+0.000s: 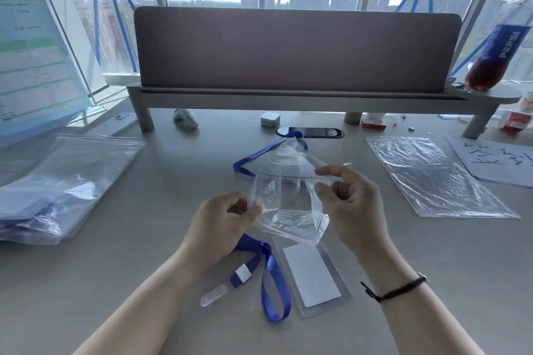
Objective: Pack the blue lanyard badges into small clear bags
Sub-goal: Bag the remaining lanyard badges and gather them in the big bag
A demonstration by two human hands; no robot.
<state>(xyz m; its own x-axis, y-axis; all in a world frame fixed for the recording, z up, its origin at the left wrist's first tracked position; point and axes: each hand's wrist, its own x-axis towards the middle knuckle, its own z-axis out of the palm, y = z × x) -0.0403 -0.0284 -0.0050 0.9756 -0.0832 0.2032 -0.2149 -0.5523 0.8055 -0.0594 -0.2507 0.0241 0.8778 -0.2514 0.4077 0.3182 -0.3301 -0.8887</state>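
Note:
A small clear bag (290, 204) is held up over the middle of the desk. My left hand (223, 223) pinches its left edge and my right hand (350, 199) pinches its upper right edge, so the bag's mouth is spread between them. Below the bag a clear badge holder with a white card (311, 275) lies flat on the desk. A blue lanyard (271, 277) with a white clip and a clear strap loops beside the card on its left. Another stretch of blue lanyard ribbon (251, 158) lies on the desk behind the bag.
A large clear bag with packed blue badges (57, 190) lies at the left. A flat stack of clear bags (429, 176) lies at the right beside a sheet of paper with writing (496, 161). A desk shelf with a partition (288, 95) and a cola bottle (499, 55) stand behind.

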